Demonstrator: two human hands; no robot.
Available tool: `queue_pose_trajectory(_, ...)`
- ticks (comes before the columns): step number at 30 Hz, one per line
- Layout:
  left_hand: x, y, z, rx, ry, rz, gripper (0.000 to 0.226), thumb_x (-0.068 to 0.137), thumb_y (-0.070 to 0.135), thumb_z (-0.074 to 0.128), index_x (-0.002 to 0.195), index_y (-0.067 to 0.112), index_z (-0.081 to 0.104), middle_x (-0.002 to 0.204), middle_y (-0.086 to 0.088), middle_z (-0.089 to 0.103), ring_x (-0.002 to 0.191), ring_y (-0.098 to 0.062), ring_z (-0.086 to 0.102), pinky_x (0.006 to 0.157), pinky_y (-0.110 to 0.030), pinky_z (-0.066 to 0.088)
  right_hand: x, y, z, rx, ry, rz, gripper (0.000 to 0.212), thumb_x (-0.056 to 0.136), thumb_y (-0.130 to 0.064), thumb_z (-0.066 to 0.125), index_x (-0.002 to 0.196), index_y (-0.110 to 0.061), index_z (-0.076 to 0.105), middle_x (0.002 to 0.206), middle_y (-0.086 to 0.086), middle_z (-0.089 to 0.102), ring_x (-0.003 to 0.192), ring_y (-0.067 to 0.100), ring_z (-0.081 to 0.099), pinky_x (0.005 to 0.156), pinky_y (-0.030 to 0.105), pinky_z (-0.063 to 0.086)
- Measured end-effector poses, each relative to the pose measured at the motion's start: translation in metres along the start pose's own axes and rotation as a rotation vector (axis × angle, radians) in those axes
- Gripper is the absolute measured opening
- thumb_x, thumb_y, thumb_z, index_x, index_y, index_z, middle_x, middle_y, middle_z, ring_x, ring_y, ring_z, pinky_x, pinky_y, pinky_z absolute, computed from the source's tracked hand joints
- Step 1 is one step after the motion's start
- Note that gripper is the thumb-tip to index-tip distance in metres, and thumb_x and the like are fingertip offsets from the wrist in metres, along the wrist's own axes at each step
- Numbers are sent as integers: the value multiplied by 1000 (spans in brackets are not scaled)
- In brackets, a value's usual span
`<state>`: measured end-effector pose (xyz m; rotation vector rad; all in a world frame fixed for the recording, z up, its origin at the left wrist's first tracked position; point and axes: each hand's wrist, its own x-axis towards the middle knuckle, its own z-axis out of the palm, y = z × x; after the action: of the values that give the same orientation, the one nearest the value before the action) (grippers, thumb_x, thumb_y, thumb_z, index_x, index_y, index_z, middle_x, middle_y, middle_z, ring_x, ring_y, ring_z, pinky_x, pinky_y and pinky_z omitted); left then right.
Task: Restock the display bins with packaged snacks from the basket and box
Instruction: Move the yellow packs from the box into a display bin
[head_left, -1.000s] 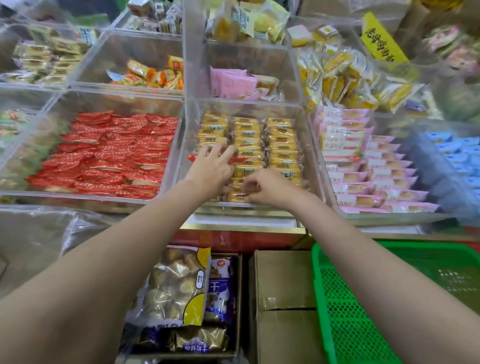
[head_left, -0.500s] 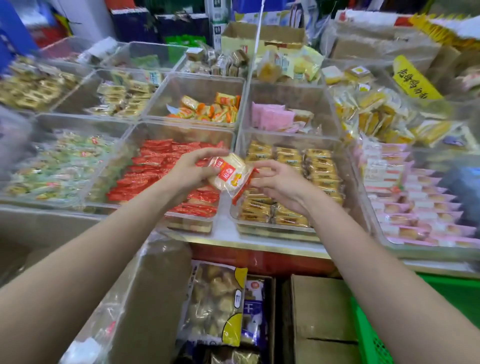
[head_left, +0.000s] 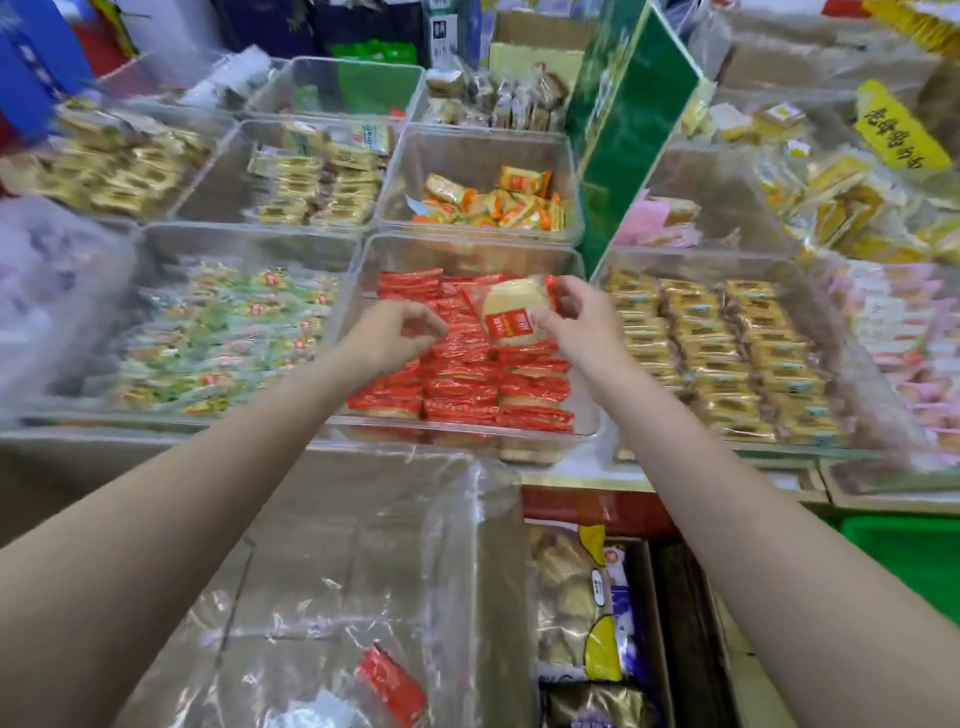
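My right hand (head_left: 576, 319) pinches a clear snack pack with red ends and a pale round cake (head_left: 511, 312), held just above the clear bin (head_left: 467, 245) of red packs (head_left: 462, 384). My left hand (head_left: 392, 335) hovers over the same bin's left side, fingers loosely curled and holding nothing. Below my arms is a cardboard box with a clear plastic liner (head_left: 363, 571); one red pack (head_left: 389, 680) lies in it. A corner of the green basket (head_left: 898, 551) shows at the right.
Around the red bin stand bins of green packs (head_left: 223, 338), gold packs (head_left: 727, 358) and orange packs (head_left: 488, 202). A tall green carton (head_left: 634, 124) stands behind. Under the counter edge is a carton of large snack bags (head_left: 587, 618).
Both hands left the gold-pack bin with one red-ended pack and moved left over the red bin. The left hand let go of it; the right hand now holds it alone.
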<state>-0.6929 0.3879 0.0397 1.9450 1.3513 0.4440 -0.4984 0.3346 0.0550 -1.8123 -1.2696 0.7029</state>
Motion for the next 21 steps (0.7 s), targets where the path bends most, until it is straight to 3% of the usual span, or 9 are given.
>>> queue_pose_trajectory(5, 19, -4, 39, 223, -228, 93, 22, 86, 13, 63, 108, 12, 68, 110, -6, 68, 101, -18, 61, 91, -24, 45, -9, 9, -17, -184, 19, 31, 39, 88, -12, 63, 127, -6, 55, 127, 8, 59, 118, 21, 54, 92, 22, 38)
queue_pose_trajectory(8, 29, 2, 73, 351, -303, 171, 38, 87, 24, 63, 123, 15, 58, 124, -6, 61, 115, -24, 54, 99, -35, 42, -13, 19, -31, -278, 50, 42, 31, 88, -10, 62, 119, -8, 59, 122, 7, 62, 103, 12, 54, 70, 9, 30)
queue_pose_trajectory(10, 31, 3, 90, 431, -337, 187, 43, 88, 29, 62, 127, 16, 54, 124, -11, 59, 115, -28, 52, 98, -38, 42, -13, 27, -37, -321, 47, 56, 31, 88, -10, 63, 118, -9, 59, 120, 6, 63, 103, 14, 55, 67, 10, 30)
queue_pose_trajectory(13, 33, 10, 100, 581, -309, 178, 39, 87, 28, 63, 123, 15, 57, 119, -14, 58, 111, -31, 53, 95, -38, 44, -13, 36, -39, -326, -17, 77, 33, 87, -12, 64, 119, -9, 59, 113, 4, 63, 103, 17, 57, 62, 9, 35)
queue_pose_trajectory(16, 33, 18, 104, 720, -220, 195, 28, 90, 22, 59, 115, 10, 58, 115, -11, 62, 106, -30, 58, 86, -36, 45, -13, 41, -33, -305, -78, 69, 32, 86, -11, 65, 117, -8, 60, 110, 5, 63, 96, 15, 54, 76, 18, 39)
queue_pose_trajectory(21, 35, 19, 109, 636, -117, 139, 20, 90, 10, 55, 109, 6, 59, 113, -11, 62, 103, -32, 60, 81, -37, 47, -11, 46, -29, -259, -71, 74, 29, 86, -14, 66, 114, -10, 61, 104, 3, 62, 92, 16, 55, 77, 25, 41)
